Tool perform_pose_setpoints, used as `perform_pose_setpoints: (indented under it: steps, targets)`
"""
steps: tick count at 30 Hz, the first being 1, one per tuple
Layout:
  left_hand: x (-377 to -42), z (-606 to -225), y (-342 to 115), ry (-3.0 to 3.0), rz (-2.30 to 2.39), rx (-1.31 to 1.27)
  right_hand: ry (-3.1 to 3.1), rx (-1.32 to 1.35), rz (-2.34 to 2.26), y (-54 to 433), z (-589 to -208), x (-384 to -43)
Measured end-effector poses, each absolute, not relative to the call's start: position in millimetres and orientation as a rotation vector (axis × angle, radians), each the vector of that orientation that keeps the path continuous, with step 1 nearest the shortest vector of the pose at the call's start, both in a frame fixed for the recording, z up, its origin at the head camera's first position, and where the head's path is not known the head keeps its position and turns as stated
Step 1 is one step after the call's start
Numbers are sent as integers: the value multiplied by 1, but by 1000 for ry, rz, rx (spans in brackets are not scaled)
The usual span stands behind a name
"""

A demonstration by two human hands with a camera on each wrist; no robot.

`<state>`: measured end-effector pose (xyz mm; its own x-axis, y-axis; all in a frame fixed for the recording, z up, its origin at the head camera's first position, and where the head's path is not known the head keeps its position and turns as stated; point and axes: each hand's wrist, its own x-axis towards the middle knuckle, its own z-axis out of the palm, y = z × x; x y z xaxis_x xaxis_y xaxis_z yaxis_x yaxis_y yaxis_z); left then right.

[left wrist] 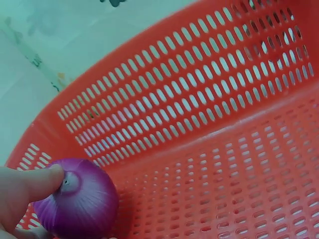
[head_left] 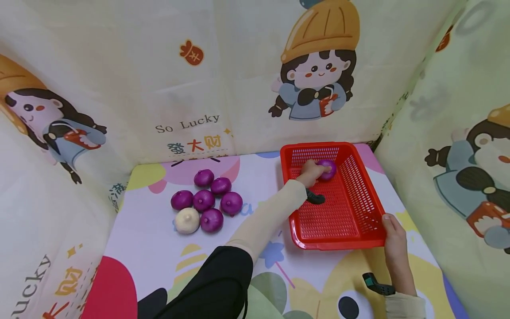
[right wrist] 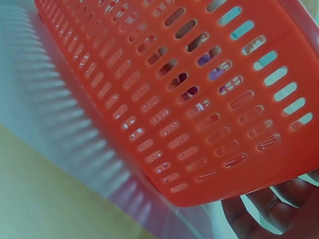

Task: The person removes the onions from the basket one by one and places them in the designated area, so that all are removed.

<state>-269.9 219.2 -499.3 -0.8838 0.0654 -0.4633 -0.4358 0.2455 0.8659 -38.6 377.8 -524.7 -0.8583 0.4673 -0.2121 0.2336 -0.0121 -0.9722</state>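
Inside the red plastic basket, near its far end, my left hand holds a purple onion. In the left wrist view the thumb presses beside the tip of the onion, and the basket's slotted wall rises behind it. My right hand grips the basket's near right corner. The right wrist view shows its fingers bent at the corner of the basket; the thumb is out of sight there.
Left of the basket, several purple onions lie grouped with one white onion on the patterned tabletop. Printed cloth walls enclose the back and both sides. The basket stands close to the back wall.
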Motion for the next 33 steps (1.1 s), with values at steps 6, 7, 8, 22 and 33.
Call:
perform_pose_setpoints:
  steps: [6,7,8,22,33]
  targets:
    - [-262,-487,206,1884,1841,-293,-2100,-756,1971,379,-526,-37]
    - [-262,-484,204,1862,1852,-271,-2094,-753,1972,379,-526,-37]
    - [-262,-482,202,1838,1863,-240,-2088,-752,1972,380,-526,-37]
    - [-247,-440,158,2185,1709,399,-2075,-706,2023,385,-525,-35]
    - [-218,-447,100,2449,1665,995,-2078,-713,2027,381,-525,-36]
